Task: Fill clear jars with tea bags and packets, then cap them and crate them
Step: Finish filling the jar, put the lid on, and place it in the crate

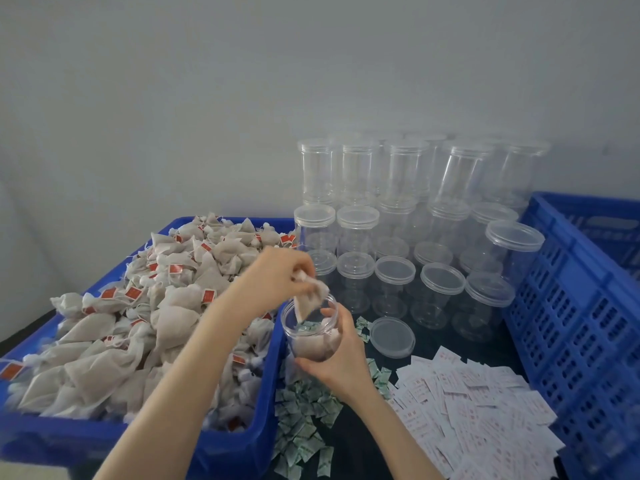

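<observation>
My right hand [341, 355] grips an open clear jar [310, 336], tilted toward me, with tea bags and a small green packet inside. Over the jar's mouth, my left hand [280, 277] pinches a beige tea bag [308, 301] whose lower end hangs into the opening. The jar's loose clear lid [393, 336] lies flat on the dark table just to the right. A blue bin [266, 403] at the left is heaped with tea bags [138, 323] bearing red tags.
Stacked capped empty jars [415, 230] stand at the back of the table. Small green packets [304, 420] lie scattered near the front, with white-and-red packets [478, 410] spread beside them. A blue perforated crate [571, 323] fills the right side.
</observation>
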